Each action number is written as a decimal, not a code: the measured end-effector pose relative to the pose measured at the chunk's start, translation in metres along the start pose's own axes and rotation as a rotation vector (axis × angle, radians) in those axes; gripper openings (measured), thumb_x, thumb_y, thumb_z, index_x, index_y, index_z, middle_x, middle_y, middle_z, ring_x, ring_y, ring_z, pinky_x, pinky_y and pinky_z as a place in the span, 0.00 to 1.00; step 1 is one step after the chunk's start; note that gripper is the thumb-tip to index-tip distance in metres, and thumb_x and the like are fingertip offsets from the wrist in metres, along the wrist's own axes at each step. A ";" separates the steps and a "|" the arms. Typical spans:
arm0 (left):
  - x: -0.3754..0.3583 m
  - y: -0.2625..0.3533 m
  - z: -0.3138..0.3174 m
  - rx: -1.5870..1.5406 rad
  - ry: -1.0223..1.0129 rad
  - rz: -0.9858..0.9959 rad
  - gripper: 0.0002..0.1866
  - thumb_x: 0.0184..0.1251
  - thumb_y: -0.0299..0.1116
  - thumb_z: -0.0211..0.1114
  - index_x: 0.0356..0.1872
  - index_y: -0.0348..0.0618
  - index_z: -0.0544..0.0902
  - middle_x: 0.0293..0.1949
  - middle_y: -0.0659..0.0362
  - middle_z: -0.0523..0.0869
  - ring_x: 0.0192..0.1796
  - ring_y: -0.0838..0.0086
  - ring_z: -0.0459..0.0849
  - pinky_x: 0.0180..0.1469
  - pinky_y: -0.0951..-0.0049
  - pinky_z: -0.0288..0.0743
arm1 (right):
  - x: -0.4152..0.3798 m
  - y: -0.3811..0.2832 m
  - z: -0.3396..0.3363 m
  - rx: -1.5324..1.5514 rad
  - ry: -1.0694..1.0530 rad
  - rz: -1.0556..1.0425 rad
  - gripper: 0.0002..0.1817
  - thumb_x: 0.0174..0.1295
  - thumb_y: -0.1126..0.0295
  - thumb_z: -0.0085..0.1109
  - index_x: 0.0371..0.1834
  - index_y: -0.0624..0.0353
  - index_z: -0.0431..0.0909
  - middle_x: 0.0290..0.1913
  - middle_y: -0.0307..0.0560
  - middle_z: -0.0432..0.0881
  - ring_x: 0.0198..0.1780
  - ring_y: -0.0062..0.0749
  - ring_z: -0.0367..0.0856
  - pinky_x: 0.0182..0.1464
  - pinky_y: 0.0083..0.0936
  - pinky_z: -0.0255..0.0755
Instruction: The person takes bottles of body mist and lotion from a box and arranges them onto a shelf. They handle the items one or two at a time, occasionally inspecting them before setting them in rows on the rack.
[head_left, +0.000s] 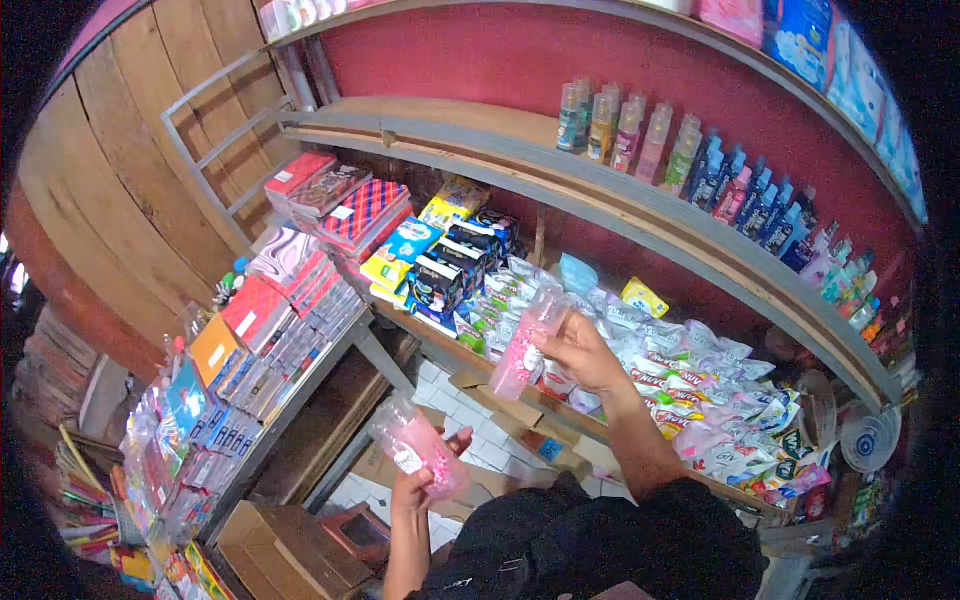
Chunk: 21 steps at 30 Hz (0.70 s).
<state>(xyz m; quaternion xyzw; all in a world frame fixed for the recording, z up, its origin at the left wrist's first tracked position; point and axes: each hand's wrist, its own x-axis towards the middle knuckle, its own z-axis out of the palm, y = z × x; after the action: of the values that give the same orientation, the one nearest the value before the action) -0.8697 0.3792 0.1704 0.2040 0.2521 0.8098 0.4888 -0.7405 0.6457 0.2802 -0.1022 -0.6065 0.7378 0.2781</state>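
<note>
My left hand [422,482] is wrapped round a clear bottle [410,445] with pink liquid and a pale label, tilted with its cap end toward the upper left. To the right and higher, my right hand [580,352] grips a second pink bottle [520,355], its cap end pointing up and right. The two bottles are apart. Behind the right-hand bottle lie rows of small packets [650,370] on the lower shelf. Bottles of several colours [628,130] stand upright on the wooden shelf [450,140] above.
Stacked notebooks [255,310] fill a table at the left, beside dark and yellow packs [440,270]. An open cardboard box [290,550] sits on the floor at lower left. A metal frame [215,150] leans by the plank wall. Blue bottles [765,205] line the shelf's right part.
</note>
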 end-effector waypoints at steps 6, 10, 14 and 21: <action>0.049 0.028 -0.010 -0.071 -0.051 -0.025 0.39 0.47 0.37 0.77 0.61 0.39 0.69 0.50 0.50 0.83 0.60 0.55 0.79 0.71 0.43 0.59 | 0.027 0.018 0.042 -0.098 -0.032 0.069 0.16 0.62 0.71 0.65 0.50 0.60 0.74 0.46 0.40 0.81 0.48 0.23 0.78 0.53 0.27 0.73; 0.070 0.033 -0.022 -0.061 0.027 -0.042 0.36 0.46 0.41 0.75 0.59 0.38 0.74 0.48 0.48 0.85 0.52 0.57 0.83 0.69 0.41 0.62 | 0.044 0.031 0.053 -0.181 -0.028 0.032 0.19 0.60 0.71 0.68 0.51 0.60 0.73 0.45 0.39 0.80 0.49 0.21 0.77 0.55 0.28 0.72; 0.088 0.040 -0.041 0.012 0.086 -0.138 0.36 0.48 0.44 0.75 0.57 0.35 0.75 0.48 0.49 0.84 0.51 0.60 0.84 0.58 0.56 0.78 | 0.057 0.036 0.055 -0.254 -0.025 -0.011 0.28 0.57 0.70 0.70 0.59 0.60 0.67 0.49 0.43 0.77 0.53 0.24 0.75 0.56 0.28 0.72; 0.147 0.059 -0.055 0.031 0.053 -0.176 0.35 0.51 0.46 0.73 0.56 0.33 0.76 0.48 0.51 0.84 0.50 0.61 0.84 0.58 0.56 0.77 | 0.106 0.012 0.045 -0.358 -0.098 -0.010 0.23 0.65 0.71 0.62 0.60 0.62 0.66 0.52 0.43 0.76 0.55 0.25 0.75 0.53 0.26 0.76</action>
<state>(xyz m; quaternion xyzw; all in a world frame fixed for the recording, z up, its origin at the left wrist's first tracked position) -1.0064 0.4765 0.1750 0.1675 0.2945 0.7649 0.5479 -0.8530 0.6631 0.2990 -0.1110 -0.7412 0.6210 0.2295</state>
